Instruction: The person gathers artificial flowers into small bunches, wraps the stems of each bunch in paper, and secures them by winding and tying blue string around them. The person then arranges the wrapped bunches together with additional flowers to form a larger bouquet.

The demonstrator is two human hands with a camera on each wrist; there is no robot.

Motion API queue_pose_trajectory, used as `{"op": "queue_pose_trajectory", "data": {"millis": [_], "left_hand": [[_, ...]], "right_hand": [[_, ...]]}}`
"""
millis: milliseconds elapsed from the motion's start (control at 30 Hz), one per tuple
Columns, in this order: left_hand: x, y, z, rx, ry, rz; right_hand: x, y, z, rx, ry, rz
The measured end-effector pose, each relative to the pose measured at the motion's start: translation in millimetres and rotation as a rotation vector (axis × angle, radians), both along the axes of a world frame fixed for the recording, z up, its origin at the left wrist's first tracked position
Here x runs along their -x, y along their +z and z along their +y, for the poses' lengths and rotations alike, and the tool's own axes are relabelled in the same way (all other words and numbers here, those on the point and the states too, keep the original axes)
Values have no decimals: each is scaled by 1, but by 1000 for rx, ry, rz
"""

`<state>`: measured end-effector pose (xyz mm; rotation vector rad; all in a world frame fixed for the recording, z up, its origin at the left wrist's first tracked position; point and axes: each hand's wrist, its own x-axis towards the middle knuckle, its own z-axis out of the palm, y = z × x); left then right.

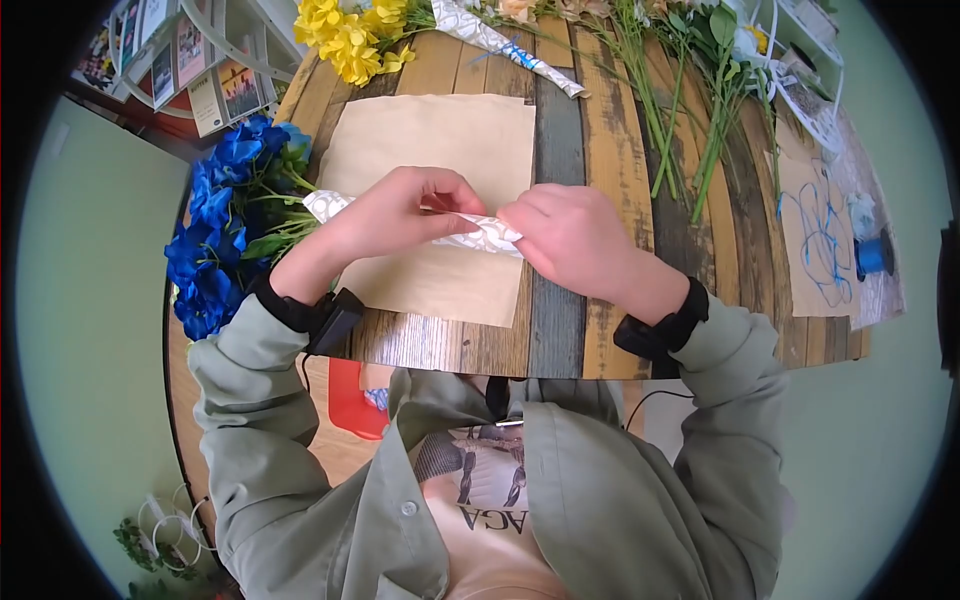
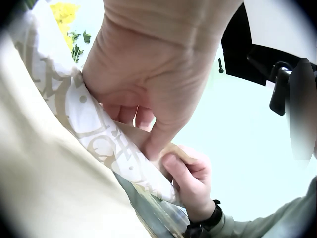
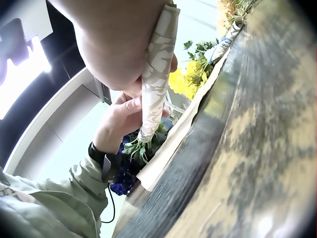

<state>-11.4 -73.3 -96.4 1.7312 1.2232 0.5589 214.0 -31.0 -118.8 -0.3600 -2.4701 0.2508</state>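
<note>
White paper with a tan pattern (image 1: 490,235) is rolled into a narrow tube round the stems of a bunch of blue artificial flowers (image 1: 225,200). My left hand (image 1: 400,212) holds the tube near its middle, with thumb and fingers pinching the paper. At the tube's right end, my right hand (image 1: 575,238) grips the paper, its thumb close to the left thumb. A brown flap of paper (image 2: 171,151) shows between the two thumbs in the left wrist view. Under both hands lies a brown paper sheet (image 1: 430,140); the blooms stick out past its left edge.
Yellow flowers (image 1: 350,40) and another wrapped paper cone (image 1: 510,50) lie at the back of the wooden table (image 1: 620,330). Loose green stems (image 1: 700,130) stretch along the right. A blue ribbon spool (image 1: 874,256) and tangled blue ribbon (image 1: 825,240) sit far right.
</note>
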Motion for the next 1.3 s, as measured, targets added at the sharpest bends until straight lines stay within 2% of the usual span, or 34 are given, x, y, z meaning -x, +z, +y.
{"op": "queue_pose_trajectory", "data": {"millis": [67, 133, 167, 233, 267, 333, 400, 467, 500, 567, 667, 700, 767, 800, 867, 900, 933, 1000, 1167, 1233, 1300], "left_hand": [[2, -5, 2, 94, 3, -115], [1, -6, 0, 67, -19, -86], [0, -10, -2, -4, -23, -45], [-4, -16, -7, -58, -4, -36], [-5, -16, -9, -65, -10, -34], [-8, -16, -12, -132, -21, 24], [-10, -14, -14, -204, -43, 71], [-10, -15, -15, -279, -8, 90], [-10, -16, -14, -280, -9, 92], [-8, -20, -13, -512, -84, 154], [-9, -18, -14, -422, -123, 130], [-7, -16, -10, -420, -125, 131], [-3, -9, 3, -290, -355, -22], [-3, -8, 7, -286, -352, -24], [-5, -5, 15, 156, -105, -52], [-7, -2, 16, 117, -171, 56], [-8, -4, 19, 122, -160, 50], [-7, -10, 24, 108, -358, 213], [-5, -15, 24, 173, -314, 197], [-9, -13, 24, 171, -314, 232], [-12, -12, 22, 39, -379, 292]], "right_hand": [[-1, 0, -1, -14, -1, 0], [-1, -2, 1, 99, -12, -33], [-2, 2, 2, 82, -20, -28], [-5, 8, 4, 486, 6, -162], [-7, 8, 7, 479, 0, -159], [-11, 4, 11, 712, 122, -282], [-12, 8, 13, 737, 128, -318], [-11, 8, 8, 473, 73, -311], [-10, 7, 4, 471, 73, -309], [-10, 5, -6, 64, 37, -259], [-5, -4, -15, -73, 18, -248], [-3, -4, -17, -71, 16, -247], [-2, -3, -21, -131, 7, -237], [-1, -4, -23, -127, 10, -237], [1, -4, -26, -182, 29, -237], [1, -5, -28, -177, 41, -241], [2, -6, -29, -233, 18, -263], [2, -4, -31, -282, 8, -288], [0, 4, -37, -304, 24, -466], [-3, 4, -36, -267, 26, -440], [-9, 8, -30, -230, 28, -413]]}}
